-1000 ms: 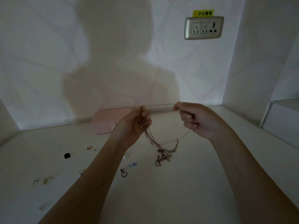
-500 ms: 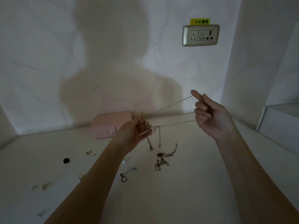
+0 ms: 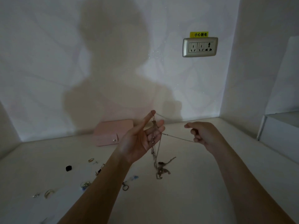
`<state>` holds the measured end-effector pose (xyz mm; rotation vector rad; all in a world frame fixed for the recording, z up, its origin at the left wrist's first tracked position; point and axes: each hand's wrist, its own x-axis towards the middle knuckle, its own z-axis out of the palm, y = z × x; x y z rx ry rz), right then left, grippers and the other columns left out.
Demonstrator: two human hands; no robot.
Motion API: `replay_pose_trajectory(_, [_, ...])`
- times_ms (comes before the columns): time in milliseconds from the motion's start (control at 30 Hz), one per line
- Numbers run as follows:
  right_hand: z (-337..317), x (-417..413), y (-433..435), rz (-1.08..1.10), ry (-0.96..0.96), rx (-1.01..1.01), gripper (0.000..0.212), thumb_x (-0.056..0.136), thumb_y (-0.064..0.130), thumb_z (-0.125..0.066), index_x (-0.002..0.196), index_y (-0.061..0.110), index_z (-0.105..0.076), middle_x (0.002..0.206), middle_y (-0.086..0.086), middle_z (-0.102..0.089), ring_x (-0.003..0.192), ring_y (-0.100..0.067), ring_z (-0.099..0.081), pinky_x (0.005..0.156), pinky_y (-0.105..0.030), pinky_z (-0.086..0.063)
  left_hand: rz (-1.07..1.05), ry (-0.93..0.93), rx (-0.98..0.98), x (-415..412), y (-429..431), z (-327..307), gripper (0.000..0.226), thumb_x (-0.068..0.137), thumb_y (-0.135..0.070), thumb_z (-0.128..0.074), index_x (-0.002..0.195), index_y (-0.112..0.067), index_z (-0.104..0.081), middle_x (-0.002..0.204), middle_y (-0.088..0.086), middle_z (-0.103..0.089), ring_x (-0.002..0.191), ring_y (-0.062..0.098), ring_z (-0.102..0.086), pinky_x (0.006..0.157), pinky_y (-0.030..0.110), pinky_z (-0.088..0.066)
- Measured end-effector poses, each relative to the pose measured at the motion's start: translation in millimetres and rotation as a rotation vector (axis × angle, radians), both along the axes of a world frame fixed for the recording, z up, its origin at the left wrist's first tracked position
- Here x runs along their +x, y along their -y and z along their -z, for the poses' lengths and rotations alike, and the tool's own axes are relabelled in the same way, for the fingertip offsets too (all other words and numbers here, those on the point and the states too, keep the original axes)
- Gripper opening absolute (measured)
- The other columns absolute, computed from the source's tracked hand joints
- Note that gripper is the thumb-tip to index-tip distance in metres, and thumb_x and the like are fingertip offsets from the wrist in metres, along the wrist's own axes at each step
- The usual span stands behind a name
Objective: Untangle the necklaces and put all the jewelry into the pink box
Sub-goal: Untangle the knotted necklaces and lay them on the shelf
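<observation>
Tangled necklaces (image 3: 161,170) hung from the left hand (image 3: 140,141) when I looked through the head camera. Their knotted lower end lay on the white table (image 3: 186,199), and the upper strands ran up across the palm. That hand was turned palm toward the camera, relaxed rather than clenched. Its index finger (image 3: 148,119) stood straight, with a chain looped over the tip. The other fingers bent loosely behind the hanging strands.

The right hand (image 3: 203,135) was beside it at about the same height, a little apart, with its fingers curled in. It pinched a thin strand of the necklaces that stretched across the gap to the left hand. A second fine strand ran from the left index fingertip toward the right thumb. The light was dim, so I could not count the chains.

The pink box (image 3: 111,132) lay flat and closed on the table against the back wall, just behind and left of the left hand. Its snap tab faced front.

Loose pieces were scattered on the table left of the left forearm:
- a small black item (image 3: 68,168)
- a gold ring (image 3: 91,160) with a stud (image 3: 95,162) just beside it
- a curved gold ring (image 3: 49,193) nearer the front edge

A dark ring (image 3: 125,187) and a pale blue piece (image 3: 134,177) lay between the forearms.

On the back wall I saw a silver socket plate (image 3: 200,46) under a yellow label (image 3: 199,34).
</observation>
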<state>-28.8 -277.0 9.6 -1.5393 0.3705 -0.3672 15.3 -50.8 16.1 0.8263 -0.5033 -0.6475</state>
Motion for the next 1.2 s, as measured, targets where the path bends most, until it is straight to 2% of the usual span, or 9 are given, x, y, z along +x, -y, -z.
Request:
replay_pose_trajectory(67, [4.3,3.0,-4.5,0.099,-0.056,-0.328,0.013,0.088,0.012,-0.061,0.082,0.005,-0.070,0.057,-0.004,-0.051,0.044,-0.015,-0.046,0.049,-0.026,-0.043,-0.010,0.073,0.093,-2.9,1.9,-2.1,0.051,0.090,-0.030,-0.049,0.140,-0.025,-0.043,0.110,0.012,-0.069,0.095,0.024,-0.069,0.077,0.031,-0.057])
replay_pose_trajectory(133, [8.4,6.5,-8.5,0.154,-0.103,-0.598,0.014,0.088,0.017,-0.061,0.089,0.009,-0.071,0.073,-0.004,-0.064,0.070,-0.023,-0.063,0.069,-0.033,-0.052,0.009,0.119,0.142,-4.1,2.9,-2.9,0.051,0.092,-0.033,-0.051,0.141,-0.029,-0.039,0.117,0.016,-0.066,0.105,0.029,-0.066,0.082,0.034,-0.056])
replay_pose_trajectory(200, [10.8,7.2,-15.3,0.132,-0.104,-0.707,0.018,0.090,0.022,-0.060,0.103,0.013,-0.070,0.097,-0.002,-0.067,0.094,-0.020,-0.062,0.081,-0.027,-0.045,0.027,0.145,0.182,-6.5,3.4,-4.0,0.055,0.088,-0.038,-0.052,0.141,-0.031,-0.038,0.123,0.018,-0.063,0.113,0.032,-0.061,0.088,0.037,-0.054])
replay_pose_trajectory(267, [10.6,6.1,-24.4,0.110,0.008,-0.772,0.020,0.092,0.023,-0.061,0.108,0.015,-0.068,0.105,0.001,-0.063,0.096,-0.012,-0.056,0.078,-0.020,-0.037,0.034,0.163,0.224,-6.7,4.9,-2.6,0.058,0.085,-0.041,-0.052,0.140,-0.032,-0.039,0.125,0.019,-0.061,0.117,0.032,-0.059,0.093,0.038,-0.052])
replay_pose_trajectory(433, [-2.9,-6.8,-48.3,0.016,0.405,-0.680,0.004,0.085,0.024,-0.071,0.084,0.021,-0.071,0.086,0.008,-0.066,0.081,-0.003,-0.059,0.068,-0.007,-0.041,0.029,0.195,0.285,-2.4,7.8,3.7,0.052,0.091,-0.044,-0.049,0.141,-0.034,-0.040,0.131,0.014,-0.059,0.120,0.030,-0.057,0.101,0.042,-0.045])
replay_pose_trajectory(733, [-1.6,-4.7,-51.3,-0.160,0.222,-0.662,0.012,0.077,0.026,-0.078,0.077,0.036,-0.071,0.085,0.014,-0.067,0.083,0.000,-0.059,0.074,-0.017,-0.044,0.060,0.259,0.332,-3.0,13.2,8.3,0.059,0.089,-0.040,-0.048,0.145,-0.033,-0.033,0.136,0.003,-0.056,0.123,0.027,-0.055,0.106,0.044,-0.040])
replay_pose_trajectory(967, [-5.2,-7.1,-48.3,-0.163,0.200,-0.512,0.014,0.071,0.028,-0.083,0.077,0.020,-0.074,0.078,0.007,-0.072,0.075,-0.001,-0.064,0.068,-0.010,-0.046,-0.152,0.356,0.428,-4.8,18.4,14.8,0.049,0.087,-0.027,-0.063,0.133,-0.036,-0.050,0.118,-0.003,-0.067,0.112,0.016,-0.062,0.097,0.034,-0.047])
replay_pose_trajectory(1100, [-5.5,-8.5,-50.7,-0.252,0.231,-0.430,0.006,0.079,0.011,-0.076,0.078,0.017,-0.075,0.075,0.002,-0.073,0.071,-0.005,-0.067,0.071,-0.011,-0.048,-0.250,0.345,0.428,-1.4,16.8,16.0,0.031,0.093,-0.014,-0.055,0.120,-0.028,-0.063,0.121,0.011,-0.064,0.117,0.021,-0.058,0.097,0.032,-0.043])
replay_pose_trajectory(1200, [-3.2,-7.8,-53.1,-0.297,0.243,-0.460,0.011,0.084,0.007,-0.070,0.078,0.015,-0.075,0.068,0.004,-0.071,0.066,-0.005,-0.064,0.070,-0.014,-0.049,-0.288,0.362,0.426,0.0,15.9,16.3,0.030,0.092,-0.009,-0.056,0.118,-0.023,-0.064,0.102,0.002,-0.072,0.105,0.015,-0.064,0.098,0.031,-0.043])
